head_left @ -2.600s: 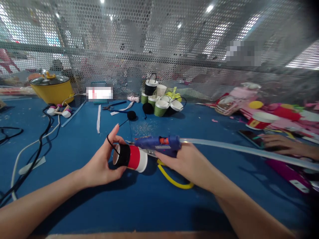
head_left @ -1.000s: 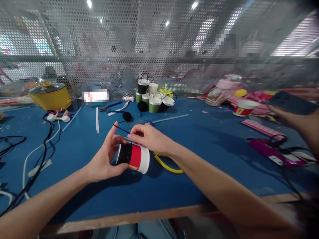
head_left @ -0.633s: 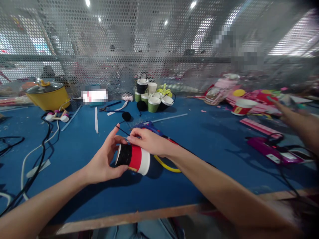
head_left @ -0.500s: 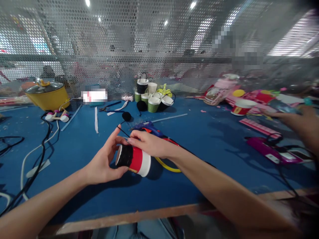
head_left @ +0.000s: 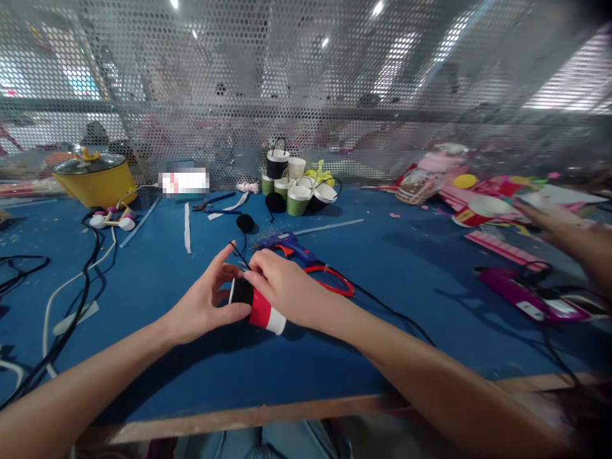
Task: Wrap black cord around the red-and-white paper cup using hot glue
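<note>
The glue gun (head_left: pixel 276 241) has just gone from the right hand (head_left: pixel 289 290) to the counter (head_left: pixel 215 379) beyond its fingers, so they're free, looks like pinching black yarn (head_left: pixel 243 258) against the cup (head_left: pixel 261 310). Left hand (head_left: pixel 201 306) has thumb and fingers round the cup, index up with yarn looped on. Cup's sideways between both sets of fingers, long axis left to right, white end pointing right, slanting nearward.
</note>
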A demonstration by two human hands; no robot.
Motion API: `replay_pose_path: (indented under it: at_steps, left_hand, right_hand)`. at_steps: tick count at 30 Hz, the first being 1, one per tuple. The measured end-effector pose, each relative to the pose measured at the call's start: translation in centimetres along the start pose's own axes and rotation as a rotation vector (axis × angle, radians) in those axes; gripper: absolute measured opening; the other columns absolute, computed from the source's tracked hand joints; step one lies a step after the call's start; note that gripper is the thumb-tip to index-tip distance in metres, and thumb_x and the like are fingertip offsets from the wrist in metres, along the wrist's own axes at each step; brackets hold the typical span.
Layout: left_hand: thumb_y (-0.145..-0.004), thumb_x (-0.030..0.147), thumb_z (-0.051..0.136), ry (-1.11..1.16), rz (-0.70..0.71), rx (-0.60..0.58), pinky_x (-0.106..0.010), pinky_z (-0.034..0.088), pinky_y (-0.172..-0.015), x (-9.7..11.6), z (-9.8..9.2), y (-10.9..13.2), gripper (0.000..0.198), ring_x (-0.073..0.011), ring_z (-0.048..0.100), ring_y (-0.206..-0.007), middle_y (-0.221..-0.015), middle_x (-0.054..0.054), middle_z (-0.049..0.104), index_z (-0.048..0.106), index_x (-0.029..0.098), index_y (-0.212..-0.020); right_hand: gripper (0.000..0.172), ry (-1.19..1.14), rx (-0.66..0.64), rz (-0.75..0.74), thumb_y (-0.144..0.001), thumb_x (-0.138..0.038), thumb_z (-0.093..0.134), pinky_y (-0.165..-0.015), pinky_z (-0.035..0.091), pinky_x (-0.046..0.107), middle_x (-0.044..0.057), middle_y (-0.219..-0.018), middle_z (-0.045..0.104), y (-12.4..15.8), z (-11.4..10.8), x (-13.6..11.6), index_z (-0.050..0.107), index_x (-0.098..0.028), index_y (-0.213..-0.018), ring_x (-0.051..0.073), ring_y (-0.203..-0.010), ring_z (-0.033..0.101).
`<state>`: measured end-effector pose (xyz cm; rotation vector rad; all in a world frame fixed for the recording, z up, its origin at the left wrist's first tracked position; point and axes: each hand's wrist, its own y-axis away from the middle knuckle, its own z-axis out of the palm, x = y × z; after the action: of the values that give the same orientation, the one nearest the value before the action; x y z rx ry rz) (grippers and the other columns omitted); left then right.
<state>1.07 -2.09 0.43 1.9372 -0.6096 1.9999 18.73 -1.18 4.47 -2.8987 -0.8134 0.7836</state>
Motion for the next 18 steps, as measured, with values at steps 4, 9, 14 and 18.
replay_pose_path:
  at_steps: [4,9,14,18]
  left_hand:
    - [-0.068,0.022,0.068,0.011,-0.030,0.053,-0.038,0.036,-0.086,0.4,0.3,0.0,0.089,-0.0236,0.043,-0.104,-0.102,-0.005,0.047,0.016,0.024,-0.140]
    - [-0.066,0.018,0.064,0.051,-0.045,0.083,-0.033,0.036,-0.080,0.7,0.6,-0.1,0.090,-0.0201,0.044,-0.096,-0.095,-0.003,0.045,0.013,0.022,-0.140]
    - [-0.063,0.016,0.063,0.092,-0.060,0.082,-0.031,0.037,-0.075,0.8,0.6,0.0,0.091,-0.0188,0.045,-0.091,-0.093,-0.002,0.044,0.014,0.025,-0.139]
    - [-0.062,0.015,0.064,0.113,-0.063,0.071,-0.032,0.037,-0.077,0.8,0.7,0.1,0.094,-0.0189,0.045,-0.091,-0.097,-0.003,0.044,0.012,0.026,-0.140]
  right_hand:
    - [0.012,0.138,-0.002,-0.018,-0.091,-0.025,0.041,-0.057,0.033,0.027,0.005,-0.088,0.052,0.2,0.5,-1.0,0.049,-0.018,-0.085,0.016,-0.070,0.052]
    - [0.017,0.277,-0.013,-0.045,-0.092,-0.027,0.040,-0.053,0.031,0.028,0.008,-0.092,0.054,0.2,0.8,-1.8,0.052,-0.016,-0.091,0.016,-0.065,0.053]
    - [0.016,0.231,0.025,-0.061,-0.091,-0.026,0.041,-0.055,0.035,0.027,0.008,-0.091,0.053,0.3,1.1,-1.6,0.052,-0.016,-0.088,0.016,-0.067,0.053]
    - [0.010,-0.007,0.096,-0.082,-0.085,-0.022,0.047,-0.063,0.039,0.026,0.003,-0.081,0.053,-0.6,0.3,-0.7,0.050,-0.017,-0.077,0.014,-0.070,0.051]
